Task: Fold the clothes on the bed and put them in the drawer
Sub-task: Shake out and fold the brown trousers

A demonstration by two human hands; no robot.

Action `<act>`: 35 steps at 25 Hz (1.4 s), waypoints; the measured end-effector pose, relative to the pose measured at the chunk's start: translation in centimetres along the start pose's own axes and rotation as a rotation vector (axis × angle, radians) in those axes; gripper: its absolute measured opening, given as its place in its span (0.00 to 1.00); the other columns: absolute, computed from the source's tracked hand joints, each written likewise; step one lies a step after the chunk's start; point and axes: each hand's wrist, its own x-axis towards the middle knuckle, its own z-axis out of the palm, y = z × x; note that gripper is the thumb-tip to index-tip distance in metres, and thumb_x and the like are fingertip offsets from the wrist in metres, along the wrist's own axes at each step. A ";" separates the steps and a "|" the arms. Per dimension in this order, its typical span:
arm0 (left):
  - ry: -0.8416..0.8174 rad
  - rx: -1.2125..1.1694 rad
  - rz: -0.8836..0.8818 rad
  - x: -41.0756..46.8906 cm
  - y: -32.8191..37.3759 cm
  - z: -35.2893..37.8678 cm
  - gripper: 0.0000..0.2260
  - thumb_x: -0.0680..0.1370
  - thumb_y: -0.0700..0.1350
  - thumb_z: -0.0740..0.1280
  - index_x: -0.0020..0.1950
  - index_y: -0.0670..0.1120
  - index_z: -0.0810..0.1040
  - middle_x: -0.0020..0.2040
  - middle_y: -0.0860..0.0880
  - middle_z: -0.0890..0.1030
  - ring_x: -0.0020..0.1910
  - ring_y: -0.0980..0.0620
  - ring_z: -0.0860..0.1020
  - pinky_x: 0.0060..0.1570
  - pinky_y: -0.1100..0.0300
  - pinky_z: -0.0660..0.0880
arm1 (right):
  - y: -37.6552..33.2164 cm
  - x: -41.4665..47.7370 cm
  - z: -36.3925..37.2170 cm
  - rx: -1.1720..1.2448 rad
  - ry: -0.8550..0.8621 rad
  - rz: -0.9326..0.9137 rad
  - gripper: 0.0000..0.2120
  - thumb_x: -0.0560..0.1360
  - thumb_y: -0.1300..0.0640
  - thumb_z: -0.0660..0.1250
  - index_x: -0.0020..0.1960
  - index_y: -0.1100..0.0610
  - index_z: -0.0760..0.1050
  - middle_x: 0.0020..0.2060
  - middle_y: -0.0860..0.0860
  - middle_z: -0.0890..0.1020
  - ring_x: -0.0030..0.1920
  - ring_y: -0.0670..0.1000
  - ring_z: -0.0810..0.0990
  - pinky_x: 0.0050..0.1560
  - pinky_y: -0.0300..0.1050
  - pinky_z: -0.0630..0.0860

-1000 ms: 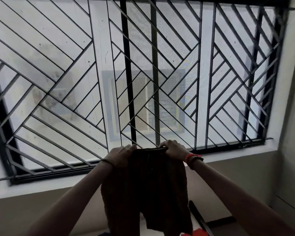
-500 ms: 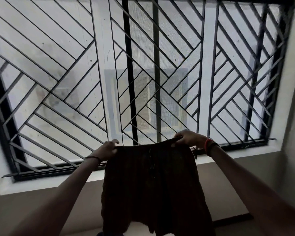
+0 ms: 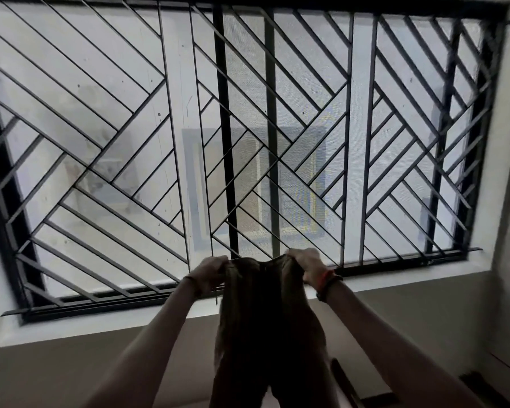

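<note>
A dark brown pair of shorts (image 3: 268, 328) hangs in front of me, held up by its waistband against the bright window. My left hand (image 3: 209, 273) grips the left end of the waistband and my right hand (image 3: 306, 265) grips the right end. The two hands are close together, so the cloth bunches and sags between them. Its two legs hang down to the bottom edge of the view. The bed and the drawer are out of sight.
A large window with a black diagonal metal grille (image 3: 248, 128) fills the wall ahead, above a white sill (image 3: 395, 281). A grey wall (image 3: 71, 372) runs below it. A dark slanted bar (image 3: 345, 384) shows at the bottom right.
My hands have come together from a wide spread, so the stretched waistband now bunches and the shorts hang narrower. The view has tilted slightly.
</note>
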 end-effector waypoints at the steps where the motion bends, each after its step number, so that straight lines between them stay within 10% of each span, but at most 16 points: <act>1: -0.019 0.006 -0.005 0.1 0.2 1.5 0.11 0.82 0.43 0.57 0.41 0.44 0.71 0.36 0.47 0.75 0.33 0.51 0.75 0.31 0.60 0.75 | 0.8 -0.3 1.3 0.037 -0.020 -0.002 0.10 0.70 0.67 0.71 0.32 0.65 0.74 0.25 0.56 0.78 0.22 0.50 0.76 0.24 0.38 0.73; 12: -0.043 0.099 0.082 3.1 0.4 5.1 0.07 0.78 0.38 0.59 0.41 0.40 0.72 0.35 0.44 0.70 0.32 0.51 0.70 0.28 0.63 0.70 | 2.4 -2.8 4.1 -0.164 -0.359 -0.220 0.05 0.73 0.69 0.66 0.48 0.65 0.78 0.38 0.57 0.81 0.38 0.51 0.80 0.41 0.40 0.78; 17: 0.130 0.377 0.145 4.3 0.9 4.6 0.15 0.81 0.50 0.59 0.50 0.40 0.78 0.46 0.41 0.79 0.48 0.44 0.78 0.51 0.51 0.75 | 2.8 -2.2 4.2 -0.295 -0.351 -0.280 0.17 0.66 0.60 0.77 0.49 0.69 0.80 0.44 0.62 0.84 0.44 0.53 0.82 0.51 0.46 0.78; 21: 0.058 0.538 0.249 4.2 1.0 4.1 0.14 0.77 0.37 0.60 0.62 0.40 0.76 0.59 0.39 0.79 0.57 0.43 0.78 0.55 0.55 0.75 | 2.8 -1.8 4.1 -0.301 -0.205 -0.276 0.11 0.71 0.62 0.72 0.52 0.64 0.81 0.44 0.56 0.85 0.45 0.50 0.83 0.48 0.38 0.78; 27: -0.170 0.971 0.224 5.1 -1.0 2.0 0.37 0.58 0.59 0.70 0.65 0.48 0.71 0.59 0.43 0.75 0.59 0.46 0.75 0.56 0.55 0.74 | 2.2 -1.5 4.3 -0.390 -0.158 -0.277 0.09 0.71 0.57 0.73 0.48 0.59 0.81 0.41 0.51 0.83 0.43 0.48 0.82 0.42 0.34 0.75; 31: -0.226 0.954 0.304 4.9 -1.5 1.8 0.27 0.70 0.44 0.74 0.66 0.45 0.68 0.55 0.51 0.72 0.49 0.57 0.74 0.47 0.68 0.70 | 1.6 -2.3 3.7 -0.454 -0.100 -0.379 0.06 0.73 0.56 0.70 0.48 0.56 0.80 0.38 0.46 0.80 0.42 0.44 0.78 0.42 0.30 0.72; 35: -0.349 0.886 0.206 5.3 -2.7 0.6 0.21 0.68 0.41 0.75 0.58 0.44 0.72 0.46 0.50 0.79 0.44 0.53 0.79 0.45 0.53 0.80 | 1.6 -2.6 3.0 -0.367 -0.096 -0.479 0.05 0.74 0.63 0.68 0.47 0.56 0.74 0.35 0.49 0.74 0.33 0.42 0.71 0.31 0.25 0.68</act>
